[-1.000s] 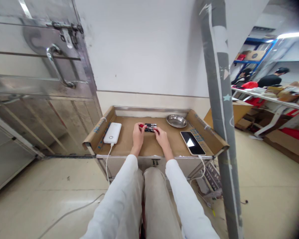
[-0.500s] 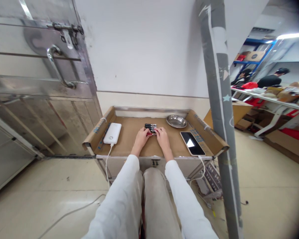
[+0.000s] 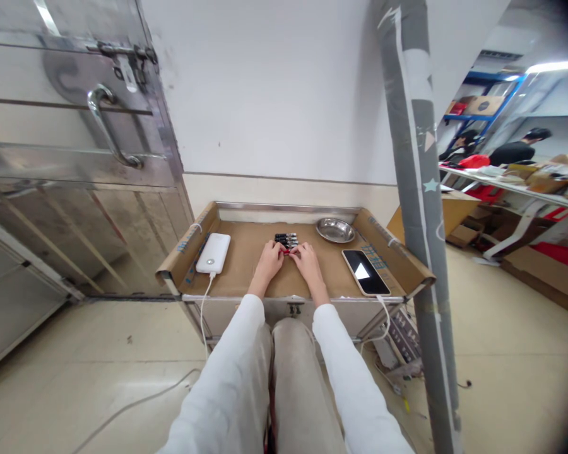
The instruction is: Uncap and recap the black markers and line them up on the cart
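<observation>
My left hand (image 3: 269, 261) and my right hand (image 3: 306, 261) meet at the middle of a cardboard-lined tabletop (image 3: 246, 234). Both have their fingers closed on a small red, pen-like stick (image 3: 286, 252), held crosswise between the fingertips. Its ends are hidden by the fingers. Just beyond it, several black pen-like sticks (image 3: 285, 238) with pale or clear right ends lie side by side. The fingertips are close to the nearest of these; whether they touch it I cannot tell.
A steel dish (image 3: 335, 231) sits at the back right. At the right lies a phone (image 3: 365, 272), at the left a white power bank (image 3: 213, 253), both with white cables. Curled cardboard sides (image 3: 189, 249) edge the table. A grey wrapped column (image 3: 419, 189) stands right.
My right hand's fingertips have shifted slightly left, toward my left hand. More of the red stick shows between the fingers. The black sticks lie in about the same place.
</observation>
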`<state>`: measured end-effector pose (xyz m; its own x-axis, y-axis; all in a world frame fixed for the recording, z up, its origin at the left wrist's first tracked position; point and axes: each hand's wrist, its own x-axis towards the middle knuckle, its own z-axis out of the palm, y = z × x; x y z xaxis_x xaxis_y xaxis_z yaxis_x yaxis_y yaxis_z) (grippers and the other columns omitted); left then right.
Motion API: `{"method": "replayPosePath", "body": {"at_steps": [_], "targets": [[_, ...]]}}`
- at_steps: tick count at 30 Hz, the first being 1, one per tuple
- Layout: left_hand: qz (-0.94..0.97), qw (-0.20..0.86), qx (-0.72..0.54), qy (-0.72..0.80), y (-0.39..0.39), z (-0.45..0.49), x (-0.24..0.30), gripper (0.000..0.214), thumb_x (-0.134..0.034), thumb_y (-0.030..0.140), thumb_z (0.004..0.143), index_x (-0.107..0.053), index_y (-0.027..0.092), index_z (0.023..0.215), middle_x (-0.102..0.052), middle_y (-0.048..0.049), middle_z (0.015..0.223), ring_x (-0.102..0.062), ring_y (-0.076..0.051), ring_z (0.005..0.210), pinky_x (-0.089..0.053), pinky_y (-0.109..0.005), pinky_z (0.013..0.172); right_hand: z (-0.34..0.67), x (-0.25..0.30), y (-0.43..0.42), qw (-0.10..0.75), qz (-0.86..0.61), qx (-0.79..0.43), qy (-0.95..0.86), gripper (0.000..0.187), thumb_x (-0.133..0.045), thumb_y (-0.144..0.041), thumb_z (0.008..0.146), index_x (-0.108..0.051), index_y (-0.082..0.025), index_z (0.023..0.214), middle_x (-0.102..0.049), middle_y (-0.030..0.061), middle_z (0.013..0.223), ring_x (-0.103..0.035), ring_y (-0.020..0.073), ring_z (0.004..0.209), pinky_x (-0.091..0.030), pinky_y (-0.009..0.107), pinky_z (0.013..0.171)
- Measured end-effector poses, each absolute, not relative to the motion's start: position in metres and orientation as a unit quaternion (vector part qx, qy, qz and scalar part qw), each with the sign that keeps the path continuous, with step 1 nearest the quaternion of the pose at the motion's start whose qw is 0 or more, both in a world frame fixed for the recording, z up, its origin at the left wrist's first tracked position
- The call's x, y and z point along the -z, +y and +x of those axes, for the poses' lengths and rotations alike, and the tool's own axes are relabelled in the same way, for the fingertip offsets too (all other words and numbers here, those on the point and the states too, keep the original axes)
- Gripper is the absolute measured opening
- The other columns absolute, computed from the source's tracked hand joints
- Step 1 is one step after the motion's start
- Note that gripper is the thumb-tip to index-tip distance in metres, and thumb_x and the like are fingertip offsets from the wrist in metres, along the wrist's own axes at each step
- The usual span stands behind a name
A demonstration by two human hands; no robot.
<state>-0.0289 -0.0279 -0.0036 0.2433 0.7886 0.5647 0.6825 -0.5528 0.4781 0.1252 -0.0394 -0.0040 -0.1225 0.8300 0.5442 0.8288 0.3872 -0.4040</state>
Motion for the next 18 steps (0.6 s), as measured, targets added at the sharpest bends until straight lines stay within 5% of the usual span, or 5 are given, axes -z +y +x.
{"method": "replayPosePath", "body": {"at_steps": [6, 18], "targets": [[0.807, 0.041, -0.34, 0.481, -0.034, -0.028, -0.004, 0.007, -0.054, 0.02, 0.085, -0.059, 0.018, 0.088, -0.053, -0.006, 0.089, -0.05, -0.02, 0.088, -0.043, -0.034, 0.085, 0.125, 0.005, -0.039, 0.367, -0.537, -0.028, -0.759, 0.016, -0.049, -0.02, 0.087, -0.065, -0.02, 0.09, -0.06, 0.0057, 0.09, -0.054, 0.0195, 0.088, -0.042, 0.031, 0.082], [0.794, 0.011, -0.325, 0.514, -0.037, -0.027, -0.006, 0.008, -0.048, 0.013, 0.085, -0.053, 0.018, 0.081, -0.053, -0.005, 0.086, -0.05, -0.018, 0.086, -0.043, -0.032, 0.082, 0.123, -0.001, -0.047, 0.316, -0.635, 0.055, -0.703, 0.016, -0.046, -0.022, 0.089, -0.062, -0.02, 0.091, -0.061, 0.0055, 0.091, -0.053, 0.0193, 0.088, -0.034, 0.029, 0.079]]}}
